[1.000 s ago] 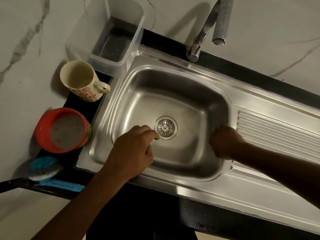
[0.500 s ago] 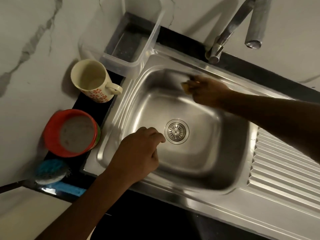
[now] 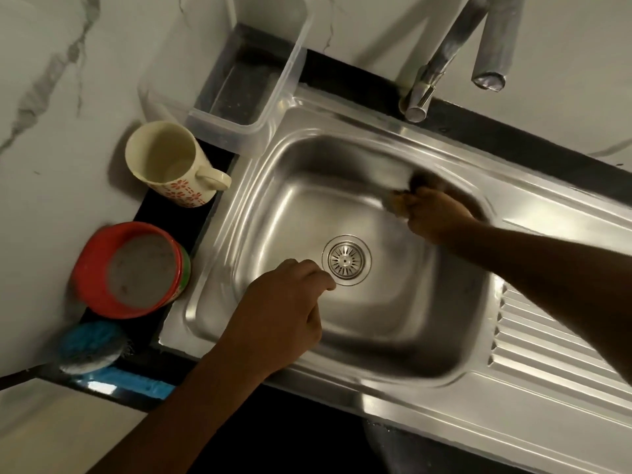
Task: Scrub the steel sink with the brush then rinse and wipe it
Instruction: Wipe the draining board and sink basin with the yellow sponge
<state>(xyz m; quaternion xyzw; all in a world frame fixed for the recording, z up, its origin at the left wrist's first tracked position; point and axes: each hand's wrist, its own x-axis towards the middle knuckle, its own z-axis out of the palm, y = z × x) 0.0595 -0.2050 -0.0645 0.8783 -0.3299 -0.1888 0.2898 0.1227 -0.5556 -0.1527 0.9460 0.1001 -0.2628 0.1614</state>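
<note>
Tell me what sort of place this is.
Most likely a home kitchen. A steel sink with a ribbed draining board is set in a dark counter, a tap stands behind it, and a mug sits beside it against a marble-look wall.

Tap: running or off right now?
Off. No stream falls from the tap, and the sink below shows no falling water.
</note>
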